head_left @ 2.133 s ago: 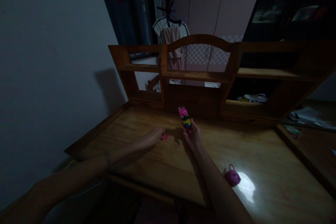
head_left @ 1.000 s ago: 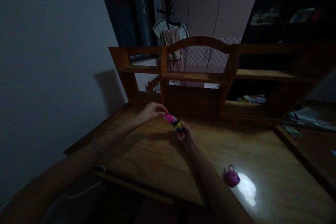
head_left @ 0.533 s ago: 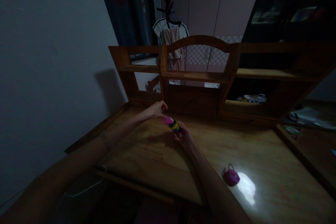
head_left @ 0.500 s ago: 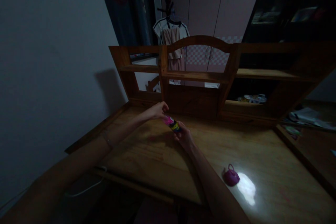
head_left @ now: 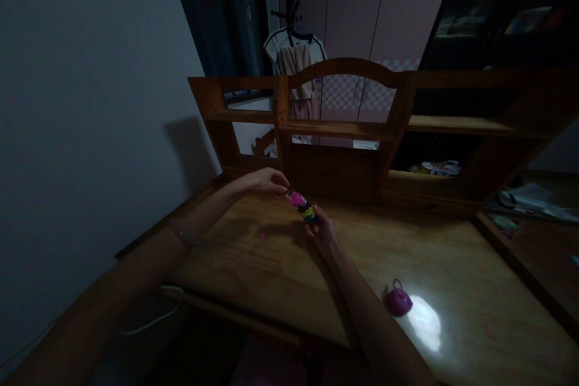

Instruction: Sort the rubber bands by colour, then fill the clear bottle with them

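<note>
A small clear bottle with pink, yellow and dark blue contents is tilted above the desk, its upper end toward the left. My right hand is wrapped round its lower end. At the upper end my left hand is closed in a pinch, its fingertips by the bottle's mouth. Anything between those fingertips is too small to make out. A purple cap with a loop lies on the desk to the right of my right forearm.
The wooden desk bears faint pink marks and a bright glare patch beside the cap. Along its far side stands a wooden shelf unit. A wall borders the left, and a white cable hangs at the near left edge.
The bottle and my right hand have shifted slightly right. My left hand has risen a little, its fingers still at the bottle's upper end. The purple cap stays on the desk.
</note>
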Motion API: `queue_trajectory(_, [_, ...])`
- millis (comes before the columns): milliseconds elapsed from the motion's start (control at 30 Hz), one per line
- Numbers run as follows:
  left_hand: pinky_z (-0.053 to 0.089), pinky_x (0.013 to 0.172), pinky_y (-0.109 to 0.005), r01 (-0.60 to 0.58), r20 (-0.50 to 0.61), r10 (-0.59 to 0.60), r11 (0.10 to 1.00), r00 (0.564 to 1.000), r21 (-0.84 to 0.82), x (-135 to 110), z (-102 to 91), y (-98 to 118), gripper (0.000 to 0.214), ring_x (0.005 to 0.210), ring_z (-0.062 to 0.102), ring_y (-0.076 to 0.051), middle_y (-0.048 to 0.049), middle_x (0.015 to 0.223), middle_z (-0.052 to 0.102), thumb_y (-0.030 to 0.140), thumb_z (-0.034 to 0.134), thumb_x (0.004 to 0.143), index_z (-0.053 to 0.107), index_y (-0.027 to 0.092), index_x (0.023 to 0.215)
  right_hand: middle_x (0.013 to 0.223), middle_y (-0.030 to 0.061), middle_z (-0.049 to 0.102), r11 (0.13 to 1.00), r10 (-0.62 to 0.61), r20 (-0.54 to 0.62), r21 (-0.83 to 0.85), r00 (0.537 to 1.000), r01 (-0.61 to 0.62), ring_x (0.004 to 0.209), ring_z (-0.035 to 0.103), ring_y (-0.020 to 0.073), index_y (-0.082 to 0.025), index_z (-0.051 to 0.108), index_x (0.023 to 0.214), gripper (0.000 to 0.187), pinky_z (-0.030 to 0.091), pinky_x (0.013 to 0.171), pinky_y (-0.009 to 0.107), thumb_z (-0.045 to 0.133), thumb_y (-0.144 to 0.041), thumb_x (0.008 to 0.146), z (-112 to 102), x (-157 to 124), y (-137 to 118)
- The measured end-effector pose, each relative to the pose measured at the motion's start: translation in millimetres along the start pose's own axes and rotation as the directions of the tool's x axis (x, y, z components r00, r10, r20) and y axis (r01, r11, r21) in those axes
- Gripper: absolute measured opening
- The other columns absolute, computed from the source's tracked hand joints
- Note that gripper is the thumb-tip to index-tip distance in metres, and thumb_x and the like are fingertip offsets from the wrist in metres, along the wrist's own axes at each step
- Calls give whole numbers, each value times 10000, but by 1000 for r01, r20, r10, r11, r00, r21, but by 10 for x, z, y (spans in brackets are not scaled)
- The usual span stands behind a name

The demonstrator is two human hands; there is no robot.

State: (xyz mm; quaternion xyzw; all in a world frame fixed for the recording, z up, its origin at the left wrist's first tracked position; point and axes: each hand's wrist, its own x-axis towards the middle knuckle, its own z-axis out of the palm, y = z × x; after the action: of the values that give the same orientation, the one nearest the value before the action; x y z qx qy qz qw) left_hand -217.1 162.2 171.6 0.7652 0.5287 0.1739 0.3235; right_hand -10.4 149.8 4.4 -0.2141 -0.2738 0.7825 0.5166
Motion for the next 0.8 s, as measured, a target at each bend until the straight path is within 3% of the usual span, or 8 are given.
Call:
queue_trajectory(100, [469, 718, -237, -4, 102, 8, 999, 995, -39, -23, -3, -32, 372, 821, 646, -171, -44, 911, 711, 365, 702, 692, 677, 165, 1005, 550, -72, 540, 1000, 2, 7, -5, 1000, -2, 336, 454, 70, -213, 501, 865, 302, 274, 243, 148, 694, -417, 755, -20, 6, 0])
queue_trajectory(300, [457, 639, -229, 19, 27, -20, 999, 999, 50, 48, 97, -143, 368, 742, 632, -162, -45, 864, 701, 379, 704, 690, 669, 148, 974, 582, -68, 568, 999, 7, 40, -31, 999, -5, 339, 459, 64, -211, 519, 908, 310, 299, 252, 143, 697, -408, 749, -1, -15, 15])
queue_trajectory(467, [445, 642, -219, -59, 128, 42, 989, 991, 133, 106, 173, -141, 334, 727, 630, -148, -32, 840, 698, 336, 729, 668, 668, 157, 943, 606, -50, 596, 996, 63, 106, -64, 992, -56, 321, 471, 78, -197, 530, 915, 314, 299, 245, 160, 698, -396, 739, 49, -54, 45])
queue_trajectory(667, [410, 575, -207, 23, 19, -28, 972, 999, 232, 155, 320, -123, 302, 649, 592, -128, -13, 760, 669, 325, 743, 632, 652, 141, 854, 675, -29, 625, 998, 31, 96, -62, 995, -26, 369, 490, 73, -183, 556, 949, 313, 338, 264, 158, 701, -360, 737, 11, -23, 28])
queue_trajectory(800, [398, 538, -212, 42, -92, -23, 976, 995, 212, 146, 275, -66, 359, 632, 584, -134, -29, 750, 663, 410, 747, 634, 649, 132, 839, 607, -60, 577, 999, -6, 49, -37, 999, 7, 337, 436, 55, -194, 557, 951, 278, 332, 266, 148, 682, -356, 762, -23, 8, -5])
